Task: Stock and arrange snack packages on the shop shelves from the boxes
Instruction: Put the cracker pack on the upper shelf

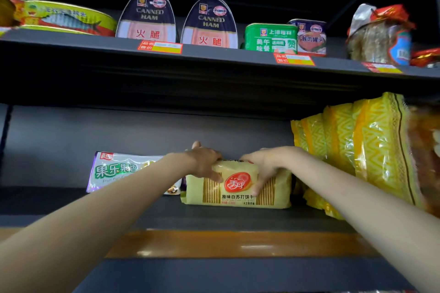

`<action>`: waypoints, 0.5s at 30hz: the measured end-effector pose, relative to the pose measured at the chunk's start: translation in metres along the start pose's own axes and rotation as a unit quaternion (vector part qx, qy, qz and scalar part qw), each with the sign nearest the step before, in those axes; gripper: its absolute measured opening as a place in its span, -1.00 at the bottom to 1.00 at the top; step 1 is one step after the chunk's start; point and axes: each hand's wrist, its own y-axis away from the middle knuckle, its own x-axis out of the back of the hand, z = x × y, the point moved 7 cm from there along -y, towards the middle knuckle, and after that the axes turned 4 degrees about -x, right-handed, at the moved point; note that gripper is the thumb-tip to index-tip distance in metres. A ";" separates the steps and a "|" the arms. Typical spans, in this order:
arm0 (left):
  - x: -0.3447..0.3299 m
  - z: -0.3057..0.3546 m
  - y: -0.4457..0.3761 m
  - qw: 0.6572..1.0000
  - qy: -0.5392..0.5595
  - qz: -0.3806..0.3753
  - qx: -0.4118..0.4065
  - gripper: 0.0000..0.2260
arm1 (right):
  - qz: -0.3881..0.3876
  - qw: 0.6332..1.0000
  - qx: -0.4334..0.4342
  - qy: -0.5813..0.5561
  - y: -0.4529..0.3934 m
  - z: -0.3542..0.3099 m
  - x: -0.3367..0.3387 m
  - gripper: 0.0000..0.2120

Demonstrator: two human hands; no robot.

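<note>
A pale yellow cracker package (235, 197) with a red round logo stands on the dark grey shelf (214, 219), facing me. My left hand (204, 163) grips its upper left corner, thumb on the front. My right hand (266, 164) grips its upper right part, fingers curled over the front. Behind my left forearm a white and purple snack bag (114, 169) with green lettering leans against the back wall.
Large yellow patterned bags (352, 150) stand close on the right of the cracker package. The upper shelf (214, 54) carries a fish tin (64, 18), two canned ham tins (147, 16), a green tin (270, 38) and wrapped goods (381, 35). An orange strip (238, 244) runs along the lower shelf's front edge.
</note>
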 end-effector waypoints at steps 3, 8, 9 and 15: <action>-0.007 0.000 -0.004 0.998 -0.049 0.000 0.029 -0.52 | 0.066 0.997 0.025 0.006 -0.012 -0.012 -0.004 -0.15; -0.016 -0.007 -0.012 0.987 -0.158 -0.013 0.013 -0.24 | 0.095 0.994 0.028 0.056 -0.021 -0.026 -0.007 0.03; -0.016 -0.010 -0.013 0.985 -0.173 -0.025 0.016 -0.21 | 0.093 0.994 0.033 0.051 -0.020 -0.027 -0.006 0.03; -0.011 -0.018 -0.013 0.978 -0.186 -0.054 0.076 -0.25 | 0.095 0.992 0.068 0.049 -0.009 -0.028 -0.004 -0.11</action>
